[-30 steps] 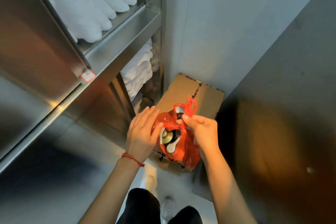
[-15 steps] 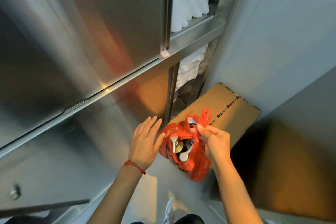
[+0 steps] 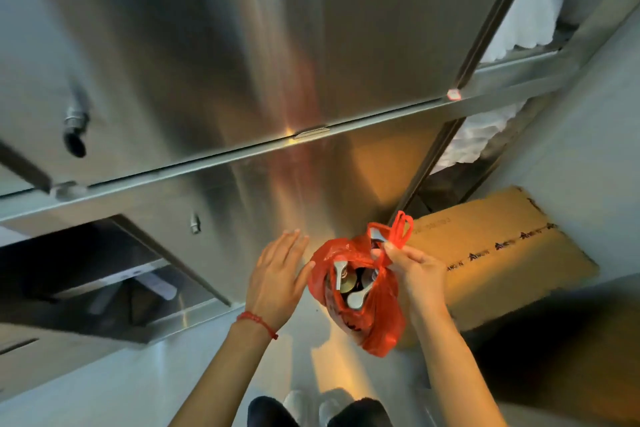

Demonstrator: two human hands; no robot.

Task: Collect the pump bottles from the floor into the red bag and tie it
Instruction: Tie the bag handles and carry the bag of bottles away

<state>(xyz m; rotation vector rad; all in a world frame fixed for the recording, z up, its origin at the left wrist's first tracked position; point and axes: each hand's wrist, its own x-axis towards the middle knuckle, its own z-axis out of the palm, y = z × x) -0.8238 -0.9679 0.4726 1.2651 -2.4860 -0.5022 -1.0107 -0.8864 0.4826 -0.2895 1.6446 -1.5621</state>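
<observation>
While right hand (image 3: 417, 274) still pinches red bag (image 3: 375, 315) handles, left hand (image 3: 277, 279) seemingly flat.

Two bare forearms showing no sleeves, left hand (image 3: 277, 277) wearing a thin red cord bracelet (image 3: 258, 320) at the wrist, dark trousers (image 3: 360, 412), pale shoes (image 3: 313, 404) showing below

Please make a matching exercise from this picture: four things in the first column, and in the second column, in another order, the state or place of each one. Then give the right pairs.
Things:
1. left hand
2. right hand
3. pump bottles
4. cardboard box

States or places:
A. inside the red bag
B. pinches the bag's handles
C. fingers straight, beside the bag
D. behind the bag, at the wall

Pairs: 1-C, 2-B, 3-A, 4-D
</observation>
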